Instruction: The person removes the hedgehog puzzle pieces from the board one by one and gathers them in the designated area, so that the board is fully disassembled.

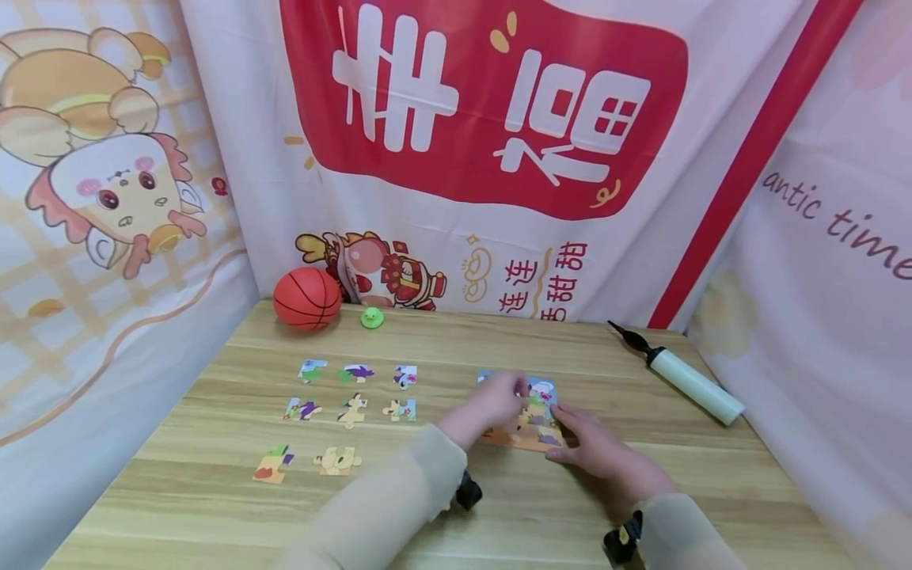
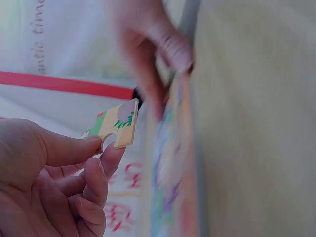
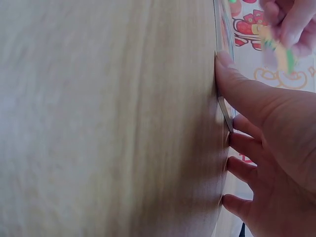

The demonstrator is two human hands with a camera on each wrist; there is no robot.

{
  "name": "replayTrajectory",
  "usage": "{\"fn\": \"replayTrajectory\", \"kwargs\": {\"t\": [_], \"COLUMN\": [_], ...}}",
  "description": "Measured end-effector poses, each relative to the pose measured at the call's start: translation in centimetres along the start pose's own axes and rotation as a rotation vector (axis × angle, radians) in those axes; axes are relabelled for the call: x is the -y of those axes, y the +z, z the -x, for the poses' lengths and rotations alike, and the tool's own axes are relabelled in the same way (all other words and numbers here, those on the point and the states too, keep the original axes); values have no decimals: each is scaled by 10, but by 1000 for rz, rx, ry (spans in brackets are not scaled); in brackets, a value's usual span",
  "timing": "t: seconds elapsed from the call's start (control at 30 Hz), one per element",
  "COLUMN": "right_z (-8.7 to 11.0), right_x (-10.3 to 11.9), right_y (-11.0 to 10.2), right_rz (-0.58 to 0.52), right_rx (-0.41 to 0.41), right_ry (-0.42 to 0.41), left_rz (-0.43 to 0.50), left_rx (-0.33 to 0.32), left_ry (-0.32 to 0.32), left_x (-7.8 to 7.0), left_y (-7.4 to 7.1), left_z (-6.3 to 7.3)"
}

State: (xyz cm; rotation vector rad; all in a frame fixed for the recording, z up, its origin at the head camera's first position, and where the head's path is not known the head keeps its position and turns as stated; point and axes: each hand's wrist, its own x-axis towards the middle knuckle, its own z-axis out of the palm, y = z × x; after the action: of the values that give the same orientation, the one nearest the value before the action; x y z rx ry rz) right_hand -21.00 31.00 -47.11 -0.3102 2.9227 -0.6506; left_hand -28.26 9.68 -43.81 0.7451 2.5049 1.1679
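My left hand (image 2: 54, 173) pinches a puzzle piece (image 2: 116, 123) between thumb and fingers, tilted up above the puzzle board (image 1: 523, 439). The piece is cream with green leaves and a greyish round patch. The board lies on the table, a colourful picture partly covered by the left hand in the head view. At its near right corner, my right hand (image 1: 591, 443) holds the edge, thumb (image 3: 242, 89) on the near side and fingers along the right side. The other right fingertips (image 3: 237, 202) are spread low at the tabletop.
Several loose puzzle pieces (image 1: 352, 410) lie in rows left of the board. At the back left are a small red basketball (image 1: 307, 298) and a green rubber duck (image 1: 372, 317). A hand pump (image 1: 694, 384) lies at the right. Printed cloth (image 1: 399, 190) hangs behind the table.
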Motion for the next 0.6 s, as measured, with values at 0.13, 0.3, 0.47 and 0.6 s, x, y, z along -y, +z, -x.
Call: {"fn": "replayTrajectory", "kwargs": {"t": [0.13,0.3,0.47,0.6], "right_z": [-1,-2,-2,-1], "right_x": [0,0,1,2], "right_y": [0,1,1,1], "right_rz": [-3,-1,-4,-1], "right_rx": [9,18,23,24], "right_ry": [26,54,64,69], "left_rz": [-11,-44,1,21], "left_rx": [-48,-83,-76,-44], "left_ry": [-16,-42,-73,-100], "left_x": [4,11,27,47], "left_y": [-35,-82,-109,-116], "left_z": [9,28,49,68]}}
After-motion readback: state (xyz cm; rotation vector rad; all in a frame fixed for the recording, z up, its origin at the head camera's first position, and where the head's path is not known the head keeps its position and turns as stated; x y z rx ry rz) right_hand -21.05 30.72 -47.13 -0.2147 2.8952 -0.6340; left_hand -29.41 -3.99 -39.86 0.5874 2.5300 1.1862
